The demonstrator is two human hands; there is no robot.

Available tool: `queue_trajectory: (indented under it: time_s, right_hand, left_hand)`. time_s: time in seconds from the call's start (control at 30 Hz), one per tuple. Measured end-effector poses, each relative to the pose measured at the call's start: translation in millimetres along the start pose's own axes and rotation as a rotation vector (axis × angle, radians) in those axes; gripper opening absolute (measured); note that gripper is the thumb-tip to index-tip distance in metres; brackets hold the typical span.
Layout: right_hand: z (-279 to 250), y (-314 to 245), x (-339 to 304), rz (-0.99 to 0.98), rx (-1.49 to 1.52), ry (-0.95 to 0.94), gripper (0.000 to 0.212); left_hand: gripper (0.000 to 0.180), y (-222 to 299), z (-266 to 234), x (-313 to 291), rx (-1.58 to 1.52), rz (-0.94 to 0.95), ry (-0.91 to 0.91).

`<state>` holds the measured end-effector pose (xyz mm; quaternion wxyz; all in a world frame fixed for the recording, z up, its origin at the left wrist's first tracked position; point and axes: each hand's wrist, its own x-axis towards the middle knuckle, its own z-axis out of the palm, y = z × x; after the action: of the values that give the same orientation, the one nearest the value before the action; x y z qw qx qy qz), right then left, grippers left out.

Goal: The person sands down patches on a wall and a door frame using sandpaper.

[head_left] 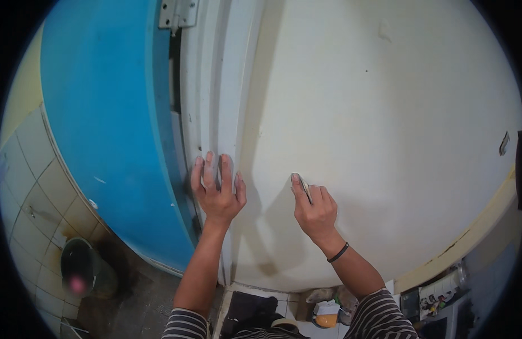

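Note:
My left hand [218,195] rests on the white door frame [230,96], its fingers spread and pointing up, with nothing in its grasp. To its right, my right hand [315,212] is closed and held against the cream wall [340,124]. Between the thumb and the curled fingers it pinches a thin flat piece [308,193] with a dark edge. The thumb lies along that piece, and most of it is hidden, so its exact kind cannot be made out. A black band circles my right wrist.
A blue door [108,124] stands left of the frame, hung on a metal hinge [178,14]. Beyond it, a dark bucket [83,268] stands by a tiled wall [37,186]. Below my right forearm, an orange-and-white container [326,315] sits among bags. A shelf-like ledge [458,248] edges the right.

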<state>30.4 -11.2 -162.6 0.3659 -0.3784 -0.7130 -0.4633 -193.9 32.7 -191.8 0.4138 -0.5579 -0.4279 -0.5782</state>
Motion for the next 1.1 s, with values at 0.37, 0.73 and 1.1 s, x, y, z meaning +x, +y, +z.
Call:
queue_trajectory:
  time_s: [0.37, 0.73, 1.1]
  right_hand:
    - [6, -12, 22, -0.035, 0.004, 0.082, 0.032]
    - [10, -18, 31, 0.060, 0.018, 0.140, 0.028]
    - [10, -15, 22, 0.134, 0.059, 0.170, 0.038]
  left_hand:
    - [0.049, 1, -10, -1, -0.020, 0.013, -0.015]
    - [0.050, 4, -8, 1, -0.067, 0.021, 0.001]
    - [0.047, -1, -12, -1, -0.076, 0.014, -0.014]
